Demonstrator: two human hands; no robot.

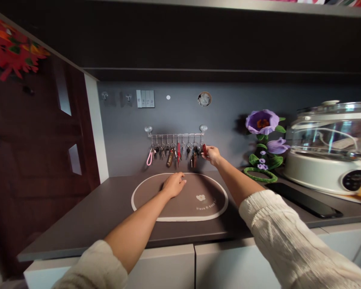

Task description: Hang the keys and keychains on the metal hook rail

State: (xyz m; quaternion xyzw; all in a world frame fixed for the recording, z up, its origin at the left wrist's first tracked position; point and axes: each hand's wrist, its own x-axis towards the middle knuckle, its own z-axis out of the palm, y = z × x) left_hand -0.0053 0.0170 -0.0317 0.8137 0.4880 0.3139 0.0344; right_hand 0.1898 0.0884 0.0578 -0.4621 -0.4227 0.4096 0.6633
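Note:
At the right end of a wall-mounted key rack (176, 135), my right hand (212, 155) pinches a small red keychain (204, 150). Whether the keychain still hangs from the last hook is too small to tell. Several bunches of keys hang along the rack, among them a pink loop strap (149, 157), a brown tag with lettering (170, 157) and a red strap (178, 154). My left hand (173, 185) rests on or just above the brown oval mat (156, 206), its fingers loosely bent and apart, holding nothing.
Purple knitted flowers (262, 122) stand right of my right hand. Beyond them are a white appliance with a clear top (321, 168) and a black phone (307, 200) on the counter (87, 216). A dark shelf (180, 40) overhangs everything. Left is a dark red door (36, 160).

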